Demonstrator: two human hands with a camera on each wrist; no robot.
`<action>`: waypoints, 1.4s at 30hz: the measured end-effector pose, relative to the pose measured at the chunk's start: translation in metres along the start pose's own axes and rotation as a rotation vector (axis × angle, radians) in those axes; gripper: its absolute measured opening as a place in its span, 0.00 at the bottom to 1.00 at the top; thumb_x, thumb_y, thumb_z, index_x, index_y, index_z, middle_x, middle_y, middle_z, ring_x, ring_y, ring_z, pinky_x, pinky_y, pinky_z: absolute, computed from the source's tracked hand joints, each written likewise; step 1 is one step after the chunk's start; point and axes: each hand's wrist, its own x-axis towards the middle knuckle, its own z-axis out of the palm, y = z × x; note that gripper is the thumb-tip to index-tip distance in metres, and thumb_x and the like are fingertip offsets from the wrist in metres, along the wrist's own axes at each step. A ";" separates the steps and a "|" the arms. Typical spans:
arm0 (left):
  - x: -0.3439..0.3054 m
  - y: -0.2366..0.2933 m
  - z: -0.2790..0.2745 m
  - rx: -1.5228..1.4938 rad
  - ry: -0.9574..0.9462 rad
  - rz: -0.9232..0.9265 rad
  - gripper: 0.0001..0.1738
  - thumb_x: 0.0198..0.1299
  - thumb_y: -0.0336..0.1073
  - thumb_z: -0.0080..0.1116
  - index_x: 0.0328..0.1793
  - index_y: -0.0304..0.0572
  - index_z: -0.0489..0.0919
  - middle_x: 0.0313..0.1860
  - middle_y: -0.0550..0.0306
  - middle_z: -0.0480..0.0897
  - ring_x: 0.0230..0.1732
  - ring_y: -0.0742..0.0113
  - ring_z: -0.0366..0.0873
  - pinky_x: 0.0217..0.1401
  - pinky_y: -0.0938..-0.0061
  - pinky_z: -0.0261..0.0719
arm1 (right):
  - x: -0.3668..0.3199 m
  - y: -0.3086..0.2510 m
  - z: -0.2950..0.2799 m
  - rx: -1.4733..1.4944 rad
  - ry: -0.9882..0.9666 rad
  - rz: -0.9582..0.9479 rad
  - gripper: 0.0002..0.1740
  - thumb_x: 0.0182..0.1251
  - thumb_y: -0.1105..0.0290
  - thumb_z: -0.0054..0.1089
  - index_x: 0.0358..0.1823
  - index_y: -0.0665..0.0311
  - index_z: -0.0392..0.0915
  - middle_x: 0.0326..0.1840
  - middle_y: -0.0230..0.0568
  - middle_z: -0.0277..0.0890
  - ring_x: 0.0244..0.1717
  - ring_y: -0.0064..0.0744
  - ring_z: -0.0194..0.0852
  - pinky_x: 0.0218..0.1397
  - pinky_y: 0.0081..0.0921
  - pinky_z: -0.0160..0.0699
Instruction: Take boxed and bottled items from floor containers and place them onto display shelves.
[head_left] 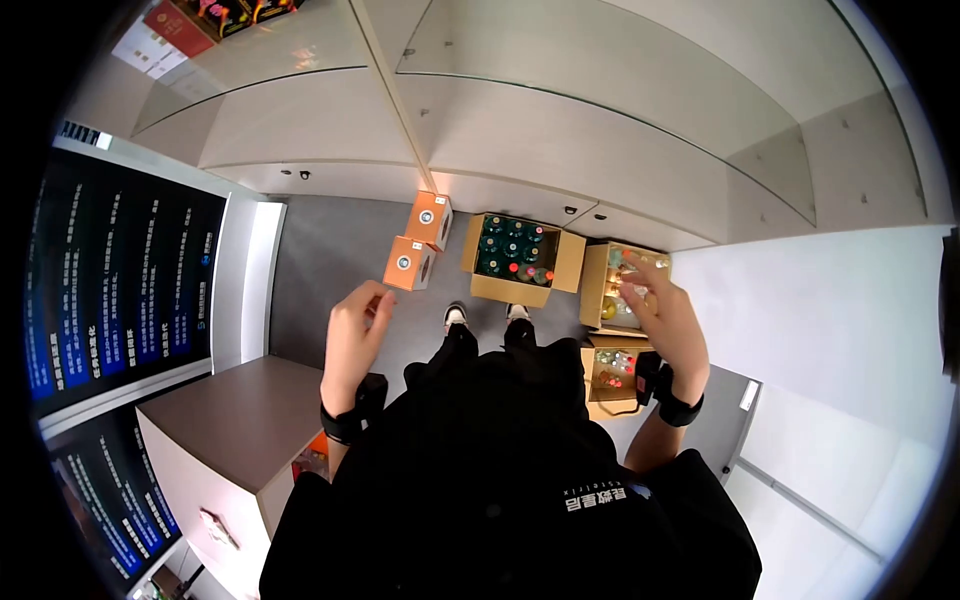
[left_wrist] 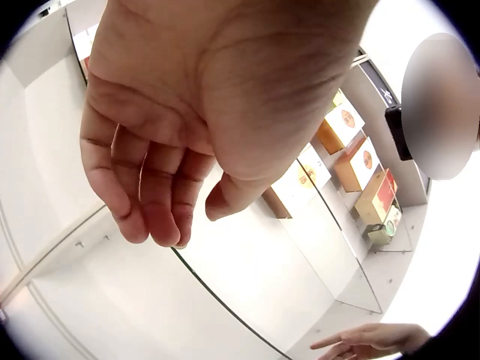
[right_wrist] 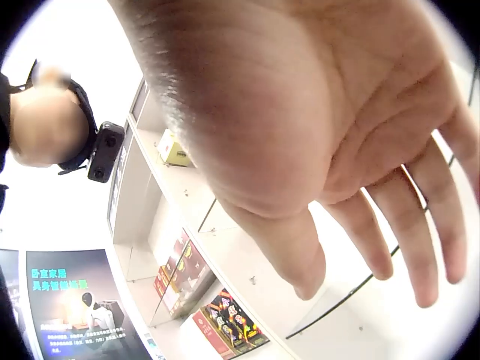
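My left hand point(head_left: 355, 338) is held in the air at the left with relaxed, slightly bent fingers and holds nothing. Its bare palm point(left_wrist: 165, 67) shows in the left wrist view. On the floor beyond it stand two orange boxes point(head_left: 407, 264), one behind the other. My right hand point(head_left: 668, 322), also holding nothing, hovers on the right with its fingers spread. In the head view it overlaps an open cardboard box point(head_left: 592, 288) of bottles and hides part of it. Between the hands, an open carton point(head_left: 508, 291) holds several dark green bottles point(head_left: 514, 250) and some with red caps.
Another cardboard box point(head_left: 606, 410) with small bottles stands beside my right wrist. Glass-shelved cabinets point(head_left: 600, 120) run along the far side, with packaged goods point(head_left: 225, 15) at upper left. A brown-topped cabinet point(head_left: 240, 410) and dark screens point(head_left: 125, 280) stand at the left.
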 end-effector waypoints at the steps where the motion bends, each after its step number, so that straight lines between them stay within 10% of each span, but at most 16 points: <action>1: 0.004 0.006 0.007 -0.040 -0.024 0.029 0.08 0.59 0.30 0.50 0.31 0.30 0.73 0.21 0.55 0.75 0.22 0.72 0.71 0.26 0.79 0.68 | 0.000 -0.004 0.001 0.033 -0.021 0.009 0.23 0.61 0.65 0.54 0.56 0.66 0.67 0.41 0.48 0.77 0.44 0.43 0.75 0.46 0.30 0.71; 8: 0.006 -0.003 0.018 -0.081 -0.071 -0.002 0.07 0.56 0.29 0.53 0.32 0.30 0.74 0.23 0.50 0.77 0.22 0.63 0.74 0.27 0.75 0.73 | 0.008 0.006 0.057 0.131 -0.266 0.144 0.21 0.59 0.63 0.55 0.53 0.64 0.70 0.40 0.46 0.77 0.41 0.44 0.75 0.43 0.32 0.71; 17: -0.047 -0.095 0.036 -0.048 0.060 -0.307 0.05 0.55 0.30 0.54 0.30 0.35 0.74 0.22 0.51 0.74 0.24 0.58 0.74 0.28 0.72 0.71 | 0.076 0.063 0.267 -0.155 -0.769 -0.339 0.23 0.55 0.65 0.58 0.52 0.63 0.67 0.47 0.47 0.71 0.47 0.47 0.71 0.47 0.35 0.71; 27: -0.135 -0.190 0.080 -0.137 0.165 -0.707 0.03 0.55 0.27 0.52 0.34 0.34 0.74 0.25 0.49 0.75 0.25 0.56 0.74 0.29 0.71 0.71 | 0.194 0.118 0.532 -0.841 -0.457 -0.998 0.20 0.47 0.69 0.59 0.45 0.61 0.72 0.48 0.44 0.68 0.50 0.43 0.67 0.53 0.37 0.63; 29: -0.156 -0.217 0.095 -0.171 0.181 -0.851 0.03 0.55 0.26 0.51 0.34 0.34 0.74 0.26 0.49 0.75 0.27 0.56 0.74 0.30 0.72 0.71 | 0.223 0.091 0.600 -0.879 -0.390 -1.094 0.25 0.55 0.71 0.50 0.58 0.58 0.67 0.61 0.45 0.63 0.62 0.42 0.59 0.62 0.43 0.54; 31: -0.176 -0.228 0.109 -0.205 0.192 -0.955 0.03 0.56 0.26 0.50 0.35 0.35 0.74 0.28 0.48 0.75 0.29 0.56 0.75 0.30 0.72 0.71 | 0.238 0.079 0.646 -0.854 -0.446 -1.154 0.60 0.24 0.63 0.77 0.66 0.55 0.54 0.69 0.50 0.48 0.69 0.46 0.47 0.66 0.44 0.49; 34: -0.187 -0.249 0.128 -0.246 0.156 -1.026 0.04 0.56 0.26 0.49 0.37 0.35 0.75 0.29 0.48 0.76 0.29 0.55 0.75 0.31 0.72 0.72 | 0.243 0.086 0.701 -1.011 -0.463 -1.220 0.54 0.39 0.64 0.71 0.70 0.46 0.48 0.72 0.45 0.44 0.71 0.44 0.43 0.69 0.52 0.40; 37: -0.201 -0.261 0.136 -0.348 0.156 -1.175 0.05 0.59 0.26 0.47 0.38 0.34 0.74 0.31 0.49 0.76 0.29 0.58 0.75 0.32 0.73 0.72 | 0.243 0.085 0.740 -1.266 -0.438 -1.041 0.37 0.63 0.71 0.44 0.70 0.34 0.42 0.73 0.38 0.41 0.72 0.42 0.40 0.69 0.61 0.28; 42: -0.218 -0.277 0.150 -0.321 0.126 -1.216 0.06 0.60 0.27 0.45 0.40 0.35 0.74 0.31 0.52 0.76 0.29 0.62 0.75 0.34 0.73 0.72 | 0.247 0.120 0.774 -1.299 -0.671 -1.065 0.39 0.62 0.69 0.47 0.71 0.35 0.40 0.74 0.37 0.37 0.72 0.41 0.39 0.69 0.60 0.29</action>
